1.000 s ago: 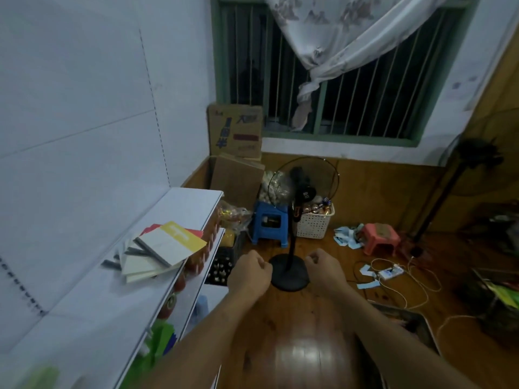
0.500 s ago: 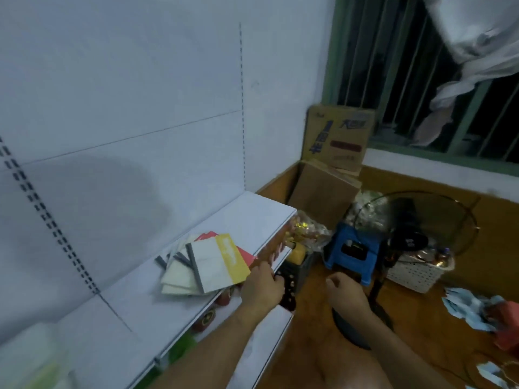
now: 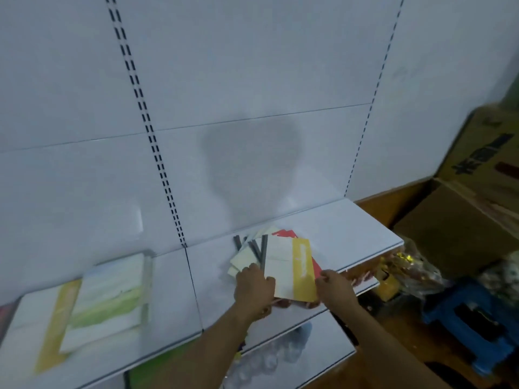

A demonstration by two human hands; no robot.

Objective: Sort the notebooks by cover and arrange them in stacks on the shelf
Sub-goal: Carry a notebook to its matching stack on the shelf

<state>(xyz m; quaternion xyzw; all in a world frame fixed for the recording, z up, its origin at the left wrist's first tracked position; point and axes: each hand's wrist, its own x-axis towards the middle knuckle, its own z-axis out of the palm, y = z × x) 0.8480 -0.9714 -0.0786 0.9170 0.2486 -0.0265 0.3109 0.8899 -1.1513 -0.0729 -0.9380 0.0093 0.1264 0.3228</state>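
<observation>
A loose pile of notebooks (image 3: 247, 255) lies on the white shelf (image 3: 351, 228), near its front edge. On top is a white notebook with a yellow band (image 3: 289, 262). Under it show cream notebooks with grey spines and a red cover (image 3: 285, 233). My left hand (image 3: 254, 286) curls its fingers over the left edge of the yellow-banded notebook. My right hand (image 3: 335, 286) has curled fingers at that notebook's right edge. Further left on the shelf lies a green landscape-cover notebook (image 3: 112, 293) on top of a second yellow-banded notebook (image 3: 39, 318).
The white perforated back panel (image 3: 252, 80) rises behind the shelf. A lower shelf (image 3: 323, 341) holds wrapped goods. Cardboard boxes (image 3: 463, 226), snack bags (image 3: 404, 265) and a blue stool (image 3: 471, 318) stand on the floor at the right.
The view has swung left from the room to the shelf. Both hands have moved up from in front of the shelf edge onto the sides of the top yellow-banded notebook.
</observation>
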